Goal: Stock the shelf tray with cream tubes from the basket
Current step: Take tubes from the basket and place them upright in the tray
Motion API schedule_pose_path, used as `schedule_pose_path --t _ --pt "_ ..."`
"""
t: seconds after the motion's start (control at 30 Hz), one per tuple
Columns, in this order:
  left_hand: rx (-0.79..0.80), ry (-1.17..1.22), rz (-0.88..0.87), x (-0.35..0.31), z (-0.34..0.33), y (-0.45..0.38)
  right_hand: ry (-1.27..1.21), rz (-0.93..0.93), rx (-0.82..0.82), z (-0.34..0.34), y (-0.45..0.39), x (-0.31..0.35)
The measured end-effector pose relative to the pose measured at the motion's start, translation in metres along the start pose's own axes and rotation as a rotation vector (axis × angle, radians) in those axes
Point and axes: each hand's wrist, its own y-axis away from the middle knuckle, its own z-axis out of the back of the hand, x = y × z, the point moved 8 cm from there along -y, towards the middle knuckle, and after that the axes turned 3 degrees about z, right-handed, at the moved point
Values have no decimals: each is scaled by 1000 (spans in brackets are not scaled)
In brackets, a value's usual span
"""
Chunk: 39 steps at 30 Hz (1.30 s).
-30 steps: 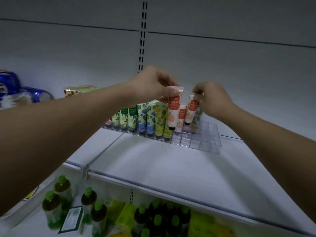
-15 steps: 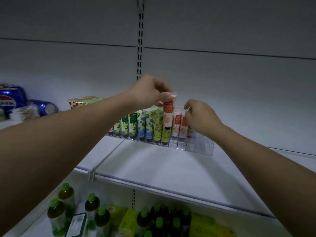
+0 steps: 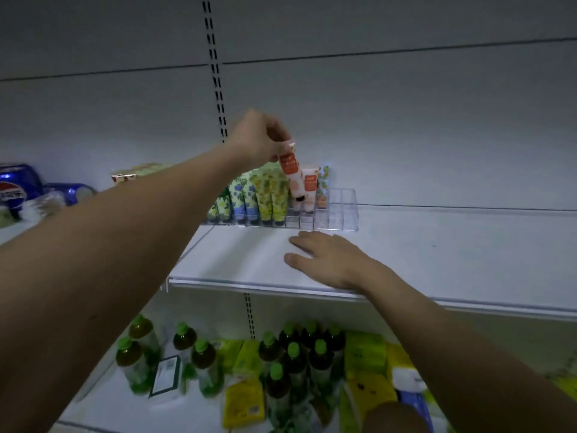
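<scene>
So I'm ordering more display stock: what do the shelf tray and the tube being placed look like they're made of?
The shelf tray looks like clear, glossy rigid plastic, probably acrylic: the shelf shows through its walls and dividers. The orange-and-white tube pinched in the left hand looks like soft, smooth printed plastic with a dark cap, though its feel can't be judged.

Head-worn camera looks forward and slightly down, close to the shelf [image 3: 406, 260].

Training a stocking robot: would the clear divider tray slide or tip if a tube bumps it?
Probably slides: the clear tray looks thin, on a smooth shelf. Tipping seems unlikely; it sits low and wide, with tubes weighing its left.
</scene>
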Motion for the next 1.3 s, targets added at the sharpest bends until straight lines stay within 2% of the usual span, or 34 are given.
schedule_pose_path --t 0.23,0.43,0.6,0.83,1.0,1.17,1.3 --pt "-71 -212 1 7 -23 -18 -12 21 -20 0 -2 -2" --pt "-75 -281 14 17 -41 -32 -20 33 -27 1 -5 -4" --pt "-81 -518 -61 22 -61 -31 -27 29 -24 0 -6 -4" --pt "-89 -725 -146 18 -63 -23 -29 21 -34 1 -6 -4" --pt "-98 -684 -197 6 -43 18 -28 -2 -40 3 -3 -2" --pt "-97 -577 -37 27 -16 84 -102 -70 -34 9 3 4" --pt "-45 -525 10 50 4 134 -52 -13 -166 28 15 36"
